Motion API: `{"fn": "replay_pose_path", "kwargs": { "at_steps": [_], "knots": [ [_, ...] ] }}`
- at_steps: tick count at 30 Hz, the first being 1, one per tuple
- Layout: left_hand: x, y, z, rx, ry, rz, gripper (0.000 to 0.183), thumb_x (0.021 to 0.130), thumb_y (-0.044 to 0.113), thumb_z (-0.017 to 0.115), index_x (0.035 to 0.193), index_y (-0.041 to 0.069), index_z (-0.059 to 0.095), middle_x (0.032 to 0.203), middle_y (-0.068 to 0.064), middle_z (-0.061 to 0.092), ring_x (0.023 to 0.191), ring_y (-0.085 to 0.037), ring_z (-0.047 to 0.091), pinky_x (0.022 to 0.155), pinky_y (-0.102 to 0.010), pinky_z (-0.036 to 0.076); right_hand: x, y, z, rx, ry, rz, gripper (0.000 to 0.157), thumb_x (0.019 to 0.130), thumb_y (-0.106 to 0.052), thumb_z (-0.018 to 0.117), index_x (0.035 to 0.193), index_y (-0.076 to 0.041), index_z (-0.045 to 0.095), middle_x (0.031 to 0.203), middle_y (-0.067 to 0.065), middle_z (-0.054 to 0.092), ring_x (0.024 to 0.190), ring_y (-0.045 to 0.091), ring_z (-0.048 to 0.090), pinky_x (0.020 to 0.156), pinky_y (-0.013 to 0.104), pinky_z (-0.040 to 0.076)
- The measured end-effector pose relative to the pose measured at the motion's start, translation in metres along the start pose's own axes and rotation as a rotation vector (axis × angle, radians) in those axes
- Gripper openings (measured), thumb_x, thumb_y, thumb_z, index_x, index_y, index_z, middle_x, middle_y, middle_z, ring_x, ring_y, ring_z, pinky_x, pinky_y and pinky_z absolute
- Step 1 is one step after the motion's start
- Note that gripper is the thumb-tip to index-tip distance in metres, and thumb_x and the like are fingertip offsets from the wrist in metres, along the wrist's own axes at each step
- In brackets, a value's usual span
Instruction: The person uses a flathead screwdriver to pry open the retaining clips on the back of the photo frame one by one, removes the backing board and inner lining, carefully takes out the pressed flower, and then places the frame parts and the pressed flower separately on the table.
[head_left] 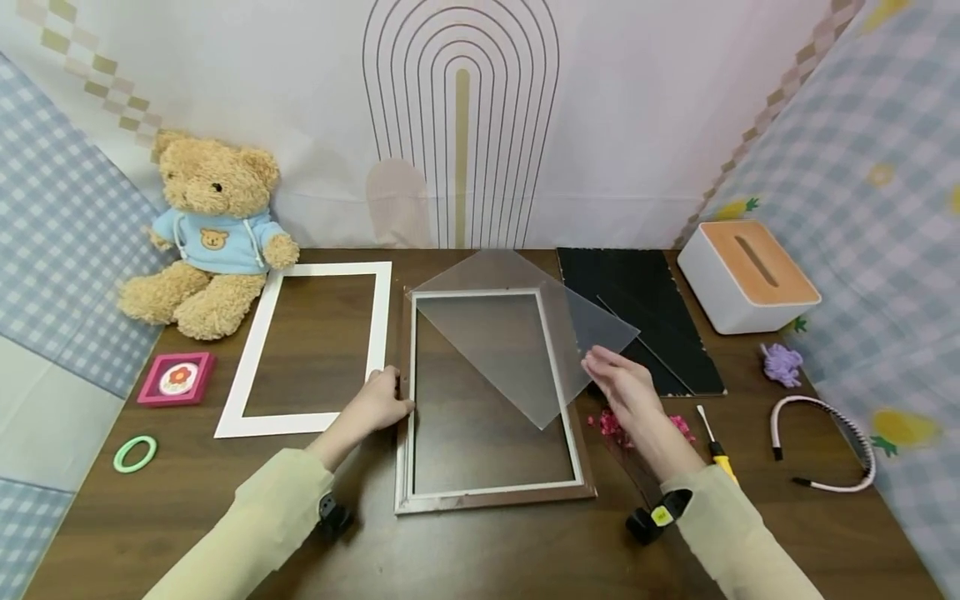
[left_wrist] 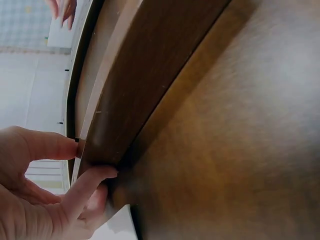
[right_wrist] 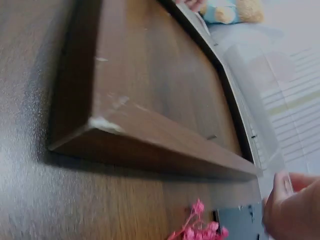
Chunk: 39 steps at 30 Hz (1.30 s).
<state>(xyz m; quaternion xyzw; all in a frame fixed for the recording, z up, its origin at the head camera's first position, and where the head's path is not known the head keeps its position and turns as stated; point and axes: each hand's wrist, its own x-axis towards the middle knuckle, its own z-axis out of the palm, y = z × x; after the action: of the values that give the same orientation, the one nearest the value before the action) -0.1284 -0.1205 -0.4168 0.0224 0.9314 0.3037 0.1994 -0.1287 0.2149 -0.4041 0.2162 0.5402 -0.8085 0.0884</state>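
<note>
A brown picture frame [head_left: 498, 500] with a pale inner edge lies flat on the wooden table. My left hand [head_left: 382, 400] grips its left side, with the thumb on top and the fingers against the outer wall [left_wrist: 125, 95]. In my right hand [head_left: 626, 387] is a clear sheet [head_left: 517, 342], pinched by its right edge. The sheet lies turned at an angle over the upper part of the frame, and one corner reaches into the opening. Seen from the right wrist, the right hand [right_wrist: 295, 205] is just beyond the frame's side. A white mat [head_left: 253, 350] lies beside my left hand.
A black backing board [head_left: 660, 300] lies behind my right hand. Pink dried flowers [head_left: 609, 423] and a yellow screwdriver [head_left: 722, 462] are near that wrist. Farther right are a tissue box [head_left: 712, 287] and a headband [head_left: 866, 446]. A teddy bear [head_left: 217, 242] sits at the left.
</note>
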Motion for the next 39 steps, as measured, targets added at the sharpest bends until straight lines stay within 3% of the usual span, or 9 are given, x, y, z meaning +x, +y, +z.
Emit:
{"fn": "replay_pose_path", "kwargs": {
  "at_steps": [2,5,9,16,20,23,26,33,39],
  "knots": [
    [-0.006,-0.001,0.001,0.0,-0.003,0.017,0.052,0.079,0.009,0.063,0.119,-0.017,0.043,0.112,-0.033,0.049,0.103,-0.039,0.051,0.093,-0.047,0.046,0.002,-0.002,-0.004,-0.078,-0.042,-0.007,0.055,0.096,0.001,0.042,0.147,-0.001,0.021,0.088,-0.01,0.063,0.081,0.001,0.067,0.078,0.018,0.055],
    [-0.016,-0.001,0.003,-0.081,-0.035,0.009,0.052,0.079,0.005,0.064,0.119,-0.016,0.04,0.108,-0.033,0.046,0.088,-0.034,0.056,0.074,-0.042,0.056,0.006,-0.008,-0.009,-0.189,-0.043,-0.091,0.051,0.099,-0.008,0.04,0.146,-0.009,0.021,0.077,-0.011,0.067,0.07,0.007,0.07,0.067,0.025,0.058],
    [-0.029,-0.002,0.006,-0.226,-0.067,-0.008,0.061,0.078,-0.003,0.063,0.128,-0.016,0.031,0.109,-0.035,0.039,0.067,-0.028,0.058,0.047,-0.027,0.055,0.013,-0.029,-0.015,-0.218,-0.062,-0.221,0.047,0.099,-0.013,0.042,0.143,-0.013,0.025,0.073,-0.006,0.071,0.061,0.014,0.07,0.059,0.028,0.058],
    [-0.063,-0.006,0.018,-0.28,-0.053,-0.005,0.072,0.075,-0.006,0.065,0.135,-0.011,0.027,0.107,-0.031,0.039,0.054,-0.021,0.054,0.041,-0.026,0.052,0.033,-0.076,-0.014,-0.136,-0.108,-0.38,0.026,0.095,-0.01,0.05,0.121,-0.014,0.046,0.073,0.003,0.073,0.054,0.019,0.069,0.05,0.03,0.056],
    [-0.076,-0.007,0.024,-0.255,-0.046,0.006,0.073,0.073,-0.005,0.067,0.135,-0.01,0.029,0.111,-0.03,0.04,0.056,-0.021,0.056,0.044,-0.029,0.053,0.057,-0.095,0.0,-0.233,-0.122,-0.449,0.026,0.095,-0.014,0.049,0.121,-0.013,0.048,0.072,0.0,0.073,0.051,0.016,0.067,0.047,0.028,0.055],
    [-0.083,-0.009,0.028,-0.202,-0.024,0.033,0.074,0.072,-0.002,0.07,0.135,-0.009,0.03,0.116,-0.029,0.042,0.077,-0.027,0.058,0.066,-0.04,0.055,0.075,-0.1,0.016,-0.365,-0.138,-0.446,0.032,0.096,-0.017,0.048,0.127,-0.011,0.046,0.072,-0.004,0.072,0.052,0.014,0.068,0.048,0.027,0.055],
    [-0.086,-0.011,0.031,-0.156,0.024,0.056,0.074,0.072,0.001,0.072,0.134,-0.007,0.033,0.116,-0.026,0.045,0.092,-0.028,0.054,0.085,-0.044,0.049,0.093,-0.098,0.035,-0.469,-0.16,-0.397,0.033,0.097,-0.017,0.045,0.129,-0.009,0.044,0.071,-0.006,0.071,0.053,0.014,0.068,0.048,0.027,0.056],
    [-0.086,-0.012,0.033,-0.195,0.037,0.053,0.075,0.073,0.001,0.071,0.137,-0.005,0.031,0.118,-0.025,0.045,0.08,-0.019,0.053,0.074,-0.036,0.049,0.143,-0.081,0.051,-0.607,-0.137,-0.301,0.036,0.098,-0.023,0.044,0.132,-0.012,0.044,0.07,-0.01,0.069,0.05,0.01,0.064,0.048,0.026,0.055],
    [-0.092,-0.014,0.036,-0.225,0.025,0.058,0.076,0.075,0.0,0.069,0.14,-0.005,0.028,0.12,-0.025,0.043,0.087,-0.022,0.055,0.077,-0.039,0.05,0.161,-0.065,0.051,-0.707,-0.149,-0.213,0.042,0.099,-0.022,0.042,0.137,-0.006,0.038,0.072,-0.008,0.067,0.054,0.012,0.067,0.051,0.027,0.056]
  ]
}}
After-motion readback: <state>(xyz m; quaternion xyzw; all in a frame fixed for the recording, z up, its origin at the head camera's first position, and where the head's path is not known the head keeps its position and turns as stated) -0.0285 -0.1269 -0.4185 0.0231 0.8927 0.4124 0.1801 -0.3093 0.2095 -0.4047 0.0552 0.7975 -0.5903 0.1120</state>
